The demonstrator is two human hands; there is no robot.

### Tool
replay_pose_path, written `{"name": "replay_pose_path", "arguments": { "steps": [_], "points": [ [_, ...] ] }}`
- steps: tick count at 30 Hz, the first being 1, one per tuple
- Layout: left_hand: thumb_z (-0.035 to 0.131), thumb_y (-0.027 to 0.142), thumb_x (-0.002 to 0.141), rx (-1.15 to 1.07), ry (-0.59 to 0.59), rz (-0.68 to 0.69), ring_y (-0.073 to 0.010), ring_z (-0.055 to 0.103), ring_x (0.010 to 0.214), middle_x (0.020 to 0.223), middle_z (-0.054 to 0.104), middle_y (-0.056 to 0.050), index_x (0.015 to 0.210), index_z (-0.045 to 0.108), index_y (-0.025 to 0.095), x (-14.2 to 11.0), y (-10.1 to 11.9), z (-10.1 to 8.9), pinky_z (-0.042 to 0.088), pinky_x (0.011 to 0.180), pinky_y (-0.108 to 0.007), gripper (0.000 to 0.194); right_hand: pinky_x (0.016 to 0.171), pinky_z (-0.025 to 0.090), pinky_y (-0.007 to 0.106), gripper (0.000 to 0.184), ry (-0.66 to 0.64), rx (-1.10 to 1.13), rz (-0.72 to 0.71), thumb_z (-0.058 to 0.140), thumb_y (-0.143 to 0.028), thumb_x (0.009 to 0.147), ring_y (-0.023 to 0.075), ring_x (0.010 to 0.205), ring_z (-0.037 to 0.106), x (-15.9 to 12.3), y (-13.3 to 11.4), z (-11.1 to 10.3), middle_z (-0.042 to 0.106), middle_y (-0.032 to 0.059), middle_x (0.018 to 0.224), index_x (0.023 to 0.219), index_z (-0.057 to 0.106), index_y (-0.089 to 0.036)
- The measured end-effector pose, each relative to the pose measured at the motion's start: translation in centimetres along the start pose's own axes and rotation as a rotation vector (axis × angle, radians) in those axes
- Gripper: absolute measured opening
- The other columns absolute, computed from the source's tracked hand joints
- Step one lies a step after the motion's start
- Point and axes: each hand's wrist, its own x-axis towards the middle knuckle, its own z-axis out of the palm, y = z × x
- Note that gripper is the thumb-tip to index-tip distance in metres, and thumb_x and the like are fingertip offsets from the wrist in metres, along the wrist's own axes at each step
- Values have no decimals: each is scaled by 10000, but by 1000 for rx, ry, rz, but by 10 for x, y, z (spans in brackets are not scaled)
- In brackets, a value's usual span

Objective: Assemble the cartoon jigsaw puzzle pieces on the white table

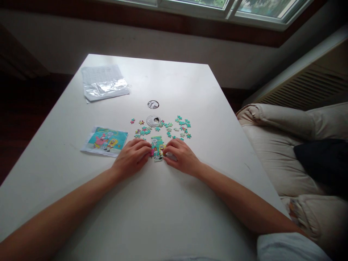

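A joined strip of jigsaw puzzle, showing a cartoon figure on teal, lies on the white table between my two hands. My left hand is curled at the strip's left edge, its fingertips on a pink jigsaw piece. At the right edge, my right hand is closed in a pinch at a yellow jigsaw piece. The fingertips partly cover both edges. Loose jigsaw pieces, mostly teal and green, are scattered just beyond the hands.
Left of my left hand lies a reference picture in a clear bag. Papers in a plastic sleeve lie at the table's far left. A round metal grommet and a round hole are mid-table. A beige sofa stands right.
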Motion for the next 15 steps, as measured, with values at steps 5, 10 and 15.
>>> {"name": "replay_pose_path", "arguments": {
  "steps": [5,10,15],
  "points": [
    [515,217,989,40,-31,14,-218,571,1149,1182,696,-43,1098,685,238,0,0,1,441,1070,-437,203,888,458,384,101,-10,-104,-31,583,-280,977,230,960,537,0,1,-2,641,83,999,1012,649,-212],
    [522,215,982,51,-31,19,-222,570,1163,1206,691,-50,1120,685,242,0,0,1,444,1069,-438,215,828,452,371,221,-16,-231,-108,453,-236,1032,222,895,545,0,2,-6,664,82,915,978,666,-213],
    [520,221,983,71,-42,39,-232,556,1213,1267,676,-50,1173,671,244,-1,-1,3,431,1094,-449,244,770,443,362,238,14,-285,-150,435,-216,1032,209,814,549,-6,-3,-3,673,68,854,1006,671,-226]
  ]
}}
